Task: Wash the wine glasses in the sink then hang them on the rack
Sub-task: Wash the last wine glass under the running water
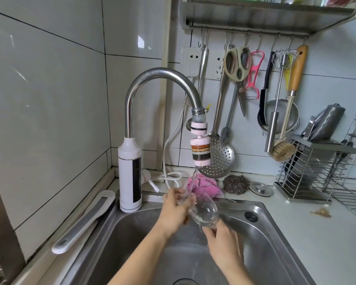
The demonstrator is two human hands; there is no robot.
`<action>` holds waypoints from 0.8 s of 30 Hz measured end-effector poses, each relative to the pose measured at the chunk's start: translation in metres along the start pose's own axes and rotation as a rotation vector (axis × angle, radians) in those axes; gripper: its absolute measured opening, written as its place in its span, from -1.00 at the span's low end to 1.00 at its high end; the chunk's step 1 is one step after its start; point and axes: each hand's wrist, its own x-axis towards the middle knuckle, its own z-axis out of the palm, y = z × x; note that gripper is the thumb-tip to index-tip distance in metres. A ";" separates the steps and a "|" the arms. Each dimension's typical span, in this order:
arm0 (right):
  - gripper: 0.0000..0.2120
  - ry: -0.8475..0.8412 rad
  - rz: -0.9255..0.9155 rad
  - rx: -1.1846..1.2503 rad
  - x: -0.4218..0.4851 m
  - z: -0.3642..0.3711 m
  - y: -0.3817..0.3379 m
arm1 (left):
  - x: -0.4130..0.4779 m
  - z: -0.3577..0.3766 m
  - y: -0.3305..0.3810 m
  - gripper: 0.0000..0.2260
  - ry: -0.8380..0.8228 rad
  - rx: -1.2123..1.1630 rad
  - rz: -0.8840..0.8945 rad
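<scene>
A clear wine glass is held tilted over the steel sink, under a thin stream of water from the faucet filter. My left hand grips the glass at its upper left side, fingers curled round it. My right hand holds the lower end of the glass from below. Which end is the rim I cannot tell through the clear glass and water. A wire rack stands on the counter at the right edge.
A tall curved faucet rises at the sink's back left. A pink cloth, a steel scourer and a drain lid lie behind the sink. Utensils hang from a hook rail. A knife holder stands right.
</scene>
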 end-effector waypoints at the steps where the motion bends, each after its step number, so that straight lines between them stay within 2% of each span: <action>1: -0.68 0.006 -0.003 -0.030 0.000 0.001 0.000 | 0.002 -0.001 -0.002 -0.84 -0.034 -0.084 -0.124; 2: -0.67 0.007 -0.005 -0.051 0.000 0.001 0.000 | 0.002 -0.002 -0.004 -0.85 -0.066 -0.143 -0.240; 4: -0.69 0.003 -0.018 -0.071 0.000 0.002 -0.001 | 0.001 -0.003 -0.006 -0.70 -0.078 -0.154 -0.359; 6: -0.72 -0.004 -0.041 -0.055 0.001 0.001 0.001 | -0.001 -0.003 -0.008 -0.59 -0.037 -0.114 -0.358; 8: -0.71 -0.006 -0.060 -0.038 0.001 0.000 0.002 | -0.001 -0.003 -0.008 -0.61 -0.014 -0.075 -0.333; 11: -0.65 -0.032 -0.051 -0.055 0.000 -0.003 0.004 | -0.001 -0.008 -0.008 -0.68 -0.088 -0.030 -0.292; 14: -0.60 -0.067 -0.032 -0.056 -0.001 -0.002 0.004 | -0.003 -0.007 -0.009 -0.62 -0.098 -0.012 -0.262; 17: -0.65 -0.055 -0.053 0.043 -0.001 0.000 0.001 | 0.000 -0.003 -0.011 -0.72 -0.016 -0.051 -0.318; 21: -0.78 -0.049 -0.069 0.071 -0.001 0.002 -0.001 | 0.003 -0.006 -0.015 -0.62 0.043 0.025 -0.351; 24: -0.77 -0.070 -0.052 0.037 -0.002 0.001 0.002 | -0.001 -0.007 -0.014 -0.71 -0.042 0.059 -0.312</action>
